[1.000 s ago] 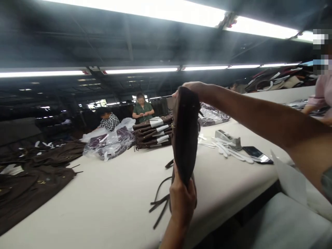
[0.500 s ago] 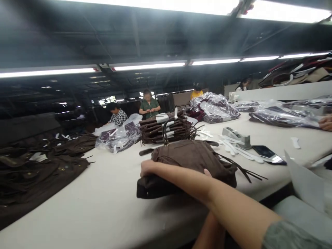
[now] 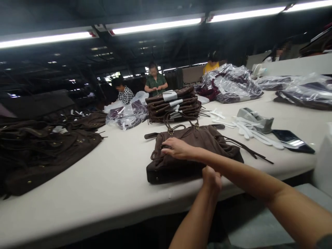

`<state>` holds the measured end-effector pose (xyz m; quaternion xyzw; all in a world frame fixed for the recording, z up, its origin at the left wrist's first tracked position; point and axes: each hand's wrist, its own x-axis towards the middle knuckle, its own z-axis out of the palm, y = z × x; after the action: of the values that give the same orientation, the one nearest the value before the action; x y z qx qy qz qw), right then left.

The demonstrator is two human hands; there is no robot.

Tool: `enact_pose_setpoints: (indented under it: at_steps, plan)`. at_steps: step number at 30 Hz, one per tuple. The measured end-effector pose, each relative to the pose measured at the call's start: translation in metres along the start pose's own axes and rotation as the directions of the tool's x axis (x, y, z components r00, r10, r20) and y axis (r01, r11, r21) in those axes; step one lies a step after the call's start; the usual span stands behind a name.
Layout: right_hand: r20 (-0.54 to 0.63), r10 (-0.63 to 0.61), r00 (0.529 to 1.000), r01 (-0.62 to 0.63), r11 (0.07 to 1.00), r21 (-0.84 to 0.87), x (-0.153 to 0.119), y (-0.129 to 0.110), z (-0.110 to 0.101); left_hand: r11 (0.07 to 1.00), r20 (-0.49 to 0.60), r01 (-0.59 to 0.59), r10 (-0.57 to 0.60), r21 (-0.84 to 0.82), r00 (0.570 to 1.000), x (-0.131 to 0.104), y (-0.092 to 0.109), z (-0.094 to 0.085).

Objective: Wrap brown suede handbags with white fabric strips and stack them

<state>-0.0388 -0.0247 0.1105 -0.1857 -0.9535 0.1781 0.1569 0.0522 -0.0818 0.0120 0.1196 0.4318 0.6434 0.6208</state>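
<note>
A dark brown bag lies flat on the pale table, its handles toward the far side and its tie cords trailing right. My right hand reaches across from the right and rests over the bag's left part, thumb and fingers apart beside a cord. At the bag's near edge, my left hand is closed on it, its fingertips partly hidden. Just beyond the bag rises a stack of folded brown bags with white wraps.
More brown bags cover the table's left side. Plastic-wrapped bags lie at the back. A grey tape dispenser, white strips and a phone are at right. Several people are beyond the table.
The bag's near-left part has come down onto the table. My right hand has left its left corner and moved onto its top. More of my left hand shows. The view has tilted down.
</note>
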Motion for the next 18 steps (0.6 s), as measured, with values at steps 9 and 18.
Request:
enact_pose_setpoints:
  at_steps: [9, 18]
  plan:
    - [-0.043, 0.236, 0.971, -0.239, 0.930, -0.280, -0.123, 0.128, 0.012, 0.969, 0.269, 0.206, -0.165, -0.133, 0.949, 0.004, 0.006, -0.019]
    - [-0.121, 0.210, 0.970, -0.235, 0.938, -0.255, -0.130, 0.128, 0.022, -0.024, 0.484, -0.579, 0.577, 0.815, 0.658, -0.075, 0.084, -0.082]
